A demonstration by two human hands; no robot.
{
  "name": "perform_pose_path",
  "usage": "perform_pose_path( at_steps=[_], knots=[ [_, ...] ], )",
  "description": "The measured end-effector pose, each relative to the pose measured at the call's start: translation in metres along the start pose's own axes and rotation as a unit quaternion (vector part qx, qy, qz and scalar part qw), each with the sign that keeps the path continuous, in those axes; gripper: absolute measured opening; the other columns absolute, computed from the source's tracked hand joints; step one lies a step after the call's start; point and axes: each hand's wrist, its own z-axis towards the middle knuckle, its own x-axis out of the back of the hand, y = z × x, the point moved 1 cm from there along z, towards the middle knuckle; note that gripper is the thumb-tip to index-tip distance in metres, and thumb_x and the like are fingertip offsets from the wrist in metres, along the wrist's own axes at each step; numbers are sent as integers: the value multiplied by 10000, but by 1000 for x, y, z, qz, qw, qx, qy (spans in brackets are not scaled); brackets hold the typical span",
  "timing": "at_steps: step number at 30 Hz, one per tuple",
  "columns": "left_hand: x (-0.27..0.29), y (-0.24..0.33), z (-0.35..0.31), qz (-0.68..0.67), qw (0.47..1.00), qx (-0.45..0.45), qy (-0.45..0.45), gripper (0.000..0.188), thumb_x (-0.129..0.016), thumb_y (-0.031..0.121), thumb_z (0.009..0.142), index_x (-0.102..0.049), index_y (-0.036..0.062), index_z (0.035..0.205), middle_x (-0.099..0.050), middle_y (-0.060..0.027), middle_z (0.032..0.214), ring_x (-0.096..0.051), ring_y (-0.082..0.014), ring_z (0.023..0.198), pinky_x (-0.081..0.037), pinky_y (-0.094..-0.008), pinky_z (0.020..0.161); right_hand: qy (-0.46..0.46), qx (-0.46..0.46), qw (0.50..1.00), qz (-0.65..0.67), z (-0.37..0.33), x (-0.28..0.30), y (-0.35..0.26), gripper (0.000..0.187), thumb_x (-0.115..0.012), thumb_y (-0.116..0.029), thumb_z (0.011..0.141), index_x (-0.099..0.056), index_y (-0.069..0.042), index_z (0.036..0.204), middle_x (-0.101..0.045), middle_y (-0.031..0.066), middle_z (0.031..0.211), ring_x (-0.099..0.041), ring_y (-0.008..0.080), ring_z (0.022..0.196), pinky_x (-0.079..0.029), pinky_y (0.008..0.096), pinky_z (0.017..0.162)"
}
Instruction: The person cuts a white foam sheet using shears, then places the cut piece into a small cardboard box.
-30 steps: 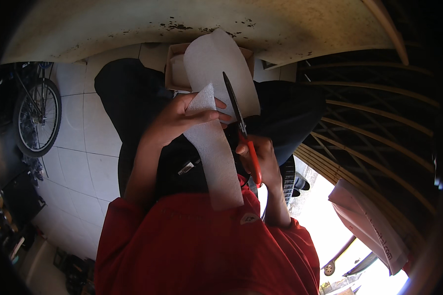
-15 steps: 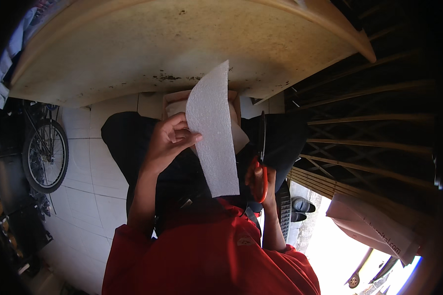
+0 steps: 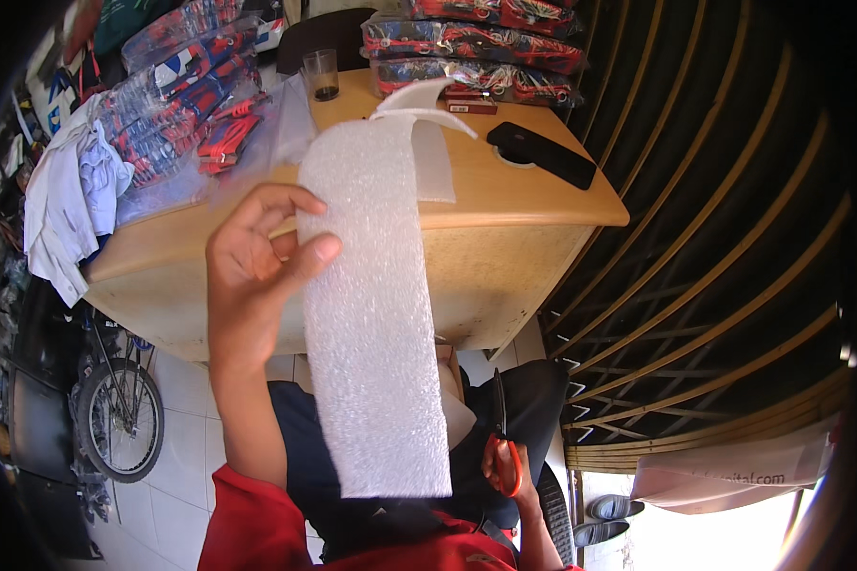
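Left hand (image 3: 257,271) pinches a white foam strip (image 3: 376,314) at its edge, held upright in front of the wooden table (image 3: 505,238). Right hand (image 3: 507,466), below the table, closed around red-handled scissors (image 3: 501,433). Risk: thin pinch, so the limp strip may slip or fold

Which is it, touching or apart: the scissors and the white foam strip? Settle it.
Apart. The head view shows the scissors low in the right hand, clear dark space between them and the foam strip.
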Motion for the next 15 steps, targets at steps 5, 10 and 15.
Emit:
perform_pose_path(
  at_steps=[5, 10, 15],
  knots=[
    [5, 18, -1, 86, 961, 208, -163, 309, -736, -55, 746, -582, -45, 1014, -603, -80, 1024, -595, -65, 699, -460, -178, 610, -10, 2, 999, 45, -5, -2, -7, 601, -473, -574, 933, -507, -27, 686, -508, 57, 530, -435, 91, 361, -330, 223, 327],
    [19, 18, -27, 112, 913, 287, -267, 354, -749, -95, 708, -586, -44, 1019, -623, -75, 946, -605, -53, 675, -443, -159, 556, -27, -11, 997, 71, -2, 2, -2, 578, -471, -549, 945, -497, -30, 691, -499, 57, 537, -419, 90, 367, -313, 223, 326],
    [2, 20, 25, 34, 999, 6, -11, 385, -762, -13, 730, -594, -48, 1075, -615, -143, 1010, -612, -111, 694, -495, -226, 621, -16, -22, 995, 94, -2, 4, -4, 571, -482, -540, 944, -502, -27, 694, -495, 64, 540, -415, 91, 375, -309, 219, 328]
  ],
)
